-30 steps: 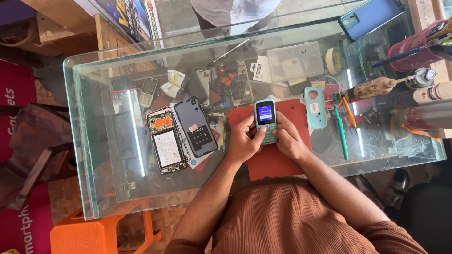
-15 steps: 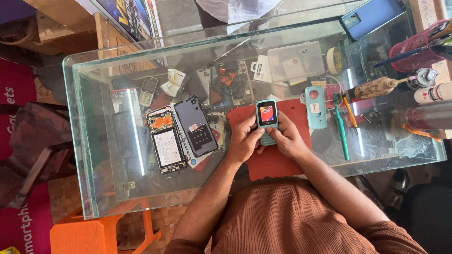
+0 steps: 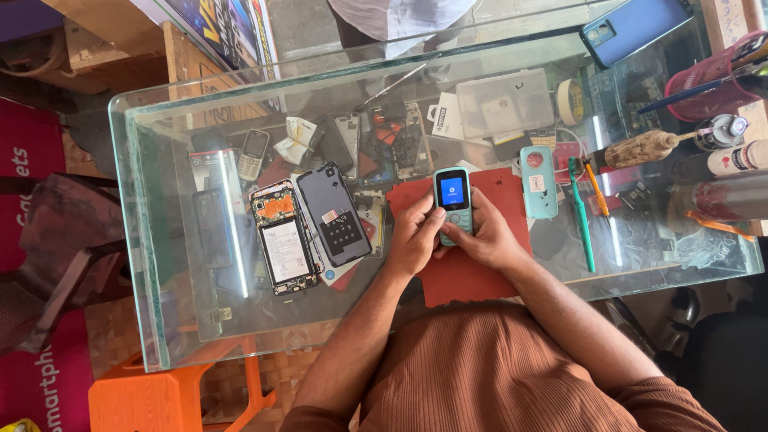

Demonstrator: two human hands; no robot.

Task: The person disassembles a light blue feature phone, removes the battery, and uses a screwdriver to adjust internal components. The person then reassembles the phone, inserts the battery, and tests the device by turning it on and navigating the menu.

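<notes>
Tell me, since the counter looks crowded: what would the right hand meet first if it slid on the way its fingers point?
The right hand, pointing up-left around the small teal phone, would likely first meet the left hand gripping the phone's other side.

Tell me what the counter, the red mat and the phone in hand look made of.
Counter: clear glass, see-through with greenish edges and glare streaks.
Red mat: matte, probably rubber or felt; no shine.
Keypad phone, held by left hand and right hand: likely smooth teal plastic with a glossy lit screen.
</notes>
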